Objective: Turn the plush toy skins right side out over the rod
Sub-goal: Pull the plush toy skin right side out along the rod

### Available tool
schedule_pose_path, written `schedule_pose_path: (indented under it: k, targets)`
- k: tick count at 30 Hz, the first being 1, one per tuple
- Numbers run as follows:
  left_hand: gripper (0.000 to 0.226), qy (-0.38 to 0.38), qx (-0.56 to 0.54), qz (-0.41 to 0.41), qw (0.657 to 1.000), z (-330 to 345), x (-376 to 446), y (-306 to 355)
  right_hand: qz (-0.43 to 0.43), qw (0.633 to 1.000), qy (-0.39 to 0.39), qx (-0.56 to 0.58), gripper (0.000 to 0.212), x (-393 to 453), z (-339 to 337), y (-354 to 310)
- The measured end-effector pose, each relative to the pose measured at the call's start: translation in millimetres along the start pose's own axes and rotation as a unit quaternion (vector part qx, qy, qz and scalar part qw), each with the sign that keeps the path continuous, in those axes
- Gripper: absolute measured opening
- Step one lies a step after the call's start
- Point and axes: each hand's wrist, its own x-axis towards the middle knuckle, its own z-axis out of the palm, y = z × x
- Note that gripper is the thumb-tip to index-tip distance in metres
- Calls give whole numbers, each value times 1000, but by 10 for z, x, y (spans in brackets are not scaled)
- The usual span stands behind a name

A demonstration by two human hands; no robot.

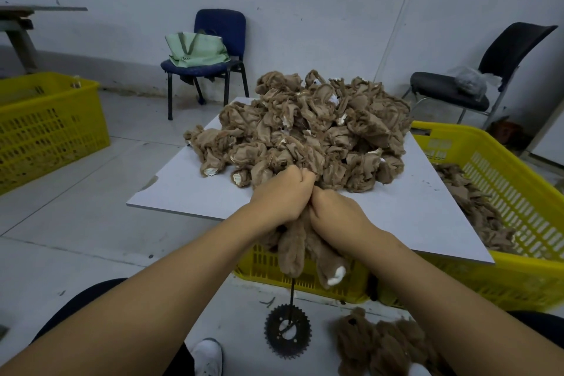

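Both our hands, left [282,195] and right [334,214], grip one plush skin [300,246] bunched atop the upright rod [292,291], before the counter [189,189]. We should pull down evenly, keeping the rod centred.

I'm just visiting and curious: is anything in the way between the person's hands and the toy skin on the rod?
Nothing visible. The left hand and right hand both already grip the plush skin, bunched at the top of the rod, with furry limbs hanging below. The pile of unturned skins lies just behind the hands, on the board.
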Motion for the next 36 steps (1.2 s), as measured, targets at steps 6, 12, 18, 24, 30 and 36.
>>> schedule_pose_path:
  k: [6, 12, 18, 24, 30, 36]
  targets:
    - [33, -9, -2, -66, 998, 132, -34, -58, 28, 999, -35, -26, 17, -72, 118, 101]
    - [30, 109, -173, -34, 978, 207, -32, 35, -27, 996, 77, -32, 26, -92, -64, -10]
    - [61, 38, -287, -116, 950, 154, 78, 110, -32, 994, 79, -68, 26, -14, -160, -35]
    - [35, -14, -268, -46, 962, 263, 52, -56, -10, 999, 48, -15, 30, -32, 14, 9]
    - [40, 32, -192, -27, 980, 293, -84, -61, 2, 1000, 30, 9, 23, -95, 90, 14]
    - [56, 126, -81, 75, 986, 203, -146, 92, -27, 996, 87, -13, 35, -152, -47, 1]
